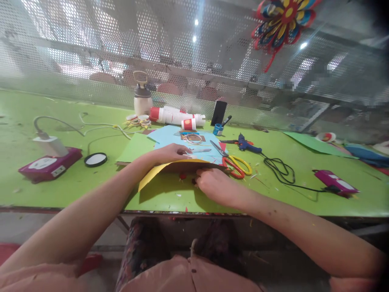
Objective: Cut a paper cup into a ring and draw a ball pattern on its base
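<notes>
1. In the head view we count two hands of our own. Our left hand (170, 154) lies flat on the far edge of the one yellow sheet (153, 172), its fingers stretched out and close together, pressing rather than gripping.
2. Our right hand (217, 187) is at the sheet's near side. Its fingers are curled, with the tips against the lifted brown underside, and we cannot tell whether they pinch it.
3. The yellow sheet sits mid-desk near the front edge of the green desk (304, 198). Its near side is raised and casts a shadow.
4. One pair of scissors (237, 164), with one yellow and one orange handle, lies just beside the sheet, to its right.
5. One blue glue gun (246, 145) lies beyond the scissors, and its black cable (279, 170) is looped to the right.
6. We count two boxes. The left magenta box (50, 165) carries a white charger (50, 144), and the right magenta box (336, 182) lies well apart from it. Each bears a white label, but the writing is too small to read.
7. At the far side stand one bottle (142, 97) and one black phone (219, 112). Between them lie white tubes (176, 115) with red bands, which overlap too much to count.
</notes>
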Demonstrator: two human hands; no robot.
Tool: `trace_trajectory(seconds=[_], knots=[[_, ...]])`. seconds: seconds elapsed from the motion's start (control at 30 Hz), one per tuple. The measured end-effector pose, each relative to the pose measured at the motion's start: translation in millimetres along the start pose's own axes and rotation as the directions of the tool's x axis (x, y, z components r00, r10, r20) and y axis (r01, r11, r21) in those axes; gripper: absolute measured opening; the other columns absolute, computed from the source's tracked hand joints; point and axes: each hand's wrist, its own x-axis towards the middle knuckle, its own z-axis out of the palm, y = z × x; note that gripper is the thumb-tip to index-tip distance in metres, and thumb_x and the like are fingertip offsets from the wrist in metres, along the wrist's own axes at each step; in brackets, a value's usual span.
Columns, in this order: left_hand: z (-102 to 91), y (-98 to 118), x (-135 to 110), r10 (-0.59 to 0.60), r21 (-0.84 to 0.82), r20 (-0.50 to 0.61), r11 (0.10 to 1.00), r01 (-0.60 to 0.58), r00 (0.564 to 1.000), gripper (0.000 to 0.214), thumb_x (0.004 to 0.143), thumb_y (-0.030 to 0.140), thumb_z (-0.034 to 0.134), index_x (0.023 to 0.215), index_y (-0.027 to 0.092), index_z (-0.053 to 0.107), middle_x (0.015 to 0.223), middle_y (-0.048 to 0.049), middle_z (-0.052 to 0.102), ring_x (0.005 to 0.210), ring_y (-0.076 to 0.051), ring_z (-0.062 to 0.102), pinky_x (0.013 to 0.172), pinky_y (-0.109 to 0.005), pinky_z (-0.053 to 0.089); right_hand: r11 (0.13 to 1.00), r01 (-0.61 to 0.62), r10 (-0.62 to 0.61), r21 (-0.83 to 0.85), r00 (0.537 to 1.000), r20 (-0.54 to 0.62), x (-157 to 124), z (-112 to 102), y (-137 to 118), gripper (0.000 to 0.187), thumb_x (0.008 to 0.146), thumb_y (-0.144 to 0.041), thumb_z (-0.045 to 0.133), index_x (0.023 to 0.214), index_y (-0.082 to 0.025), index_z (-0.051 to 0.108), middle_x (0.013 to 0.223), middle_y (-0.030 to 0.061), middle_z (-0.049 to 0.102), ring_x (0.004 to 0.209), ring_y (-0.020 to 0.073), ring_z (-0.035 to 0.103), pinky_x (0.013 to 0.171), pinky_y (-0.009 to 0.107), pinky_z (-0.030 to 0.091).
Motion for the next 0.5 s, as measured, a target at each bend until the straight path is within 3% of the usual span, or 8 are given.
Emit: trace_trajectory(seconds=[0.2, 0.37, 0.5], knots=[[1.4, 6.0, -5.1, -0.015, 0.003, -0.006, 1.0, 0.015, 1.0, 0.067, 0.075, 0.064, 0.058, 0.125, 0.019, 0.06, 0.116, -0.0056, 0.068, 0.104, -0.025, 0.061, 0.085, -0.03, 0.044, 0.999, -0.039, 0.039, 0.02, 0.999, -0.03, 4.3, 1.7, 2.4, 0.029, 0.082, 0.004, 0.046, 0.08, -0.01, 0.072, 0.079, 0.0123, 0.071, 0.071, 0.0219, 0.064, 0.069, 0.033, 0.047], [2.6, 7.3, -6.2, -0.01, 0.02, -0.013, 1.0, 0.01, 1.0, 0.069, 0.073, 0.064, 0.06, 0.125, 0.018, 0.061, 0.123, -0.0067, 0.066, 0.108, -0.025, 0.059, 0.089, -0.03, 0.043, 0.99, -0.108, 0.114, 0.09, 0.991, -0.07, 7.0, -5.2, 0.4, 0.043, 0.081, 0.009, 0.034, 0.089, -0.01, 0.072, 0.089, 0.0123, 0.073, 0.081, 0.021, 0.065, 0.081, 0.032, 0.048], [3.3, 6.4, -5.3, -0.015, 0.037, -0.02, 0.999, 0.015, 1.0, 0.075, 0.072, 0.066, 0.06, 0.127, 0.017, 0.059, 0.123, -0.0078, 0.065, 0.107, -0.025, 0.059, 0.087, -0.029, 0.044, 0.977, -0.118, 0.134, 0.18, 0.988, -0.082, 3.8, 3.0, 4.5, 0.035, 0.087, -0.001, 0.039, 0.098, -0.013, 0.071, 0.097, 0.0108, 0.073, 0.086, 0.0216, 0.066, 0.084, 0.033, 0.049]])
